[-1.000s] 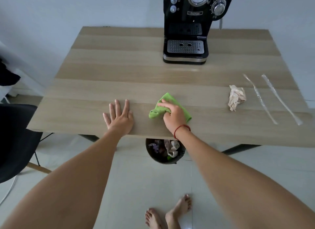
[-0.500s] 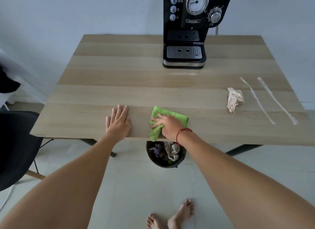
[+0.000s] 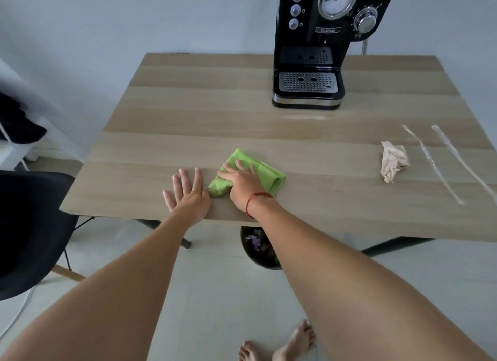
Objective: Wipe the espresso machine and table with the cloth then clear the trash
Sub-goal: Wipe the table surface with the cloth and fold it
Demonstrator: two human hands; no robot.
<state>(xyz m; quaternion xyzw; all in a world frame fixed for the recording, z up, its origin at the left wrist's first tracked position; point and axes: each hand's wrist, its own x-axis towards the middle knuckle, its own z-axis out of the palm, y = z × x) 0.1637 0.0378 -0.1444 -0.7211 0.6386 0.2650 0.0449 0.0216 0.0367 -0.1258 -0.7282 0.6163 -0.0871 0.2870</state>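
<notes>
A: What has moved since half a second ago?

B: The cloth [image 3: 248, 172] went away from the front edge of the counter [image 3: 188, 113], a little toward the middle. The right hand [image 3: 243, 184] pushed it there. The left hand [image 3: 188, 196] is almost in the same place.

A: Please go from left to right.

B: At the far left there is a black chair [image 3: 29, 226], beside the counter. Then comes the left hand, flat on the wood, fingers spread, holding nothing. Just beside it is the right hand, pressed flat on the green cloth with fingers apart; it presses more than it grips. Below the edge there is a bin [image 3: 258, 249], partly hidden by the right arm. Further back stands the espresso machine [image 3: 314, 51]. At the right lie a crumpled paper [image 3: 392, 164] and two clear plastic strips [image 3: 430, 159], well apart from the cloth.

A: Which step is this?

B: I think it is the wiping of the counter. The trash is not yet cleared.

A: What does the next move need?

B: Probably more strokes toward the right side, with even pressure. After that, the paper and strips must be picked up and dropped in the bin.
</notes>
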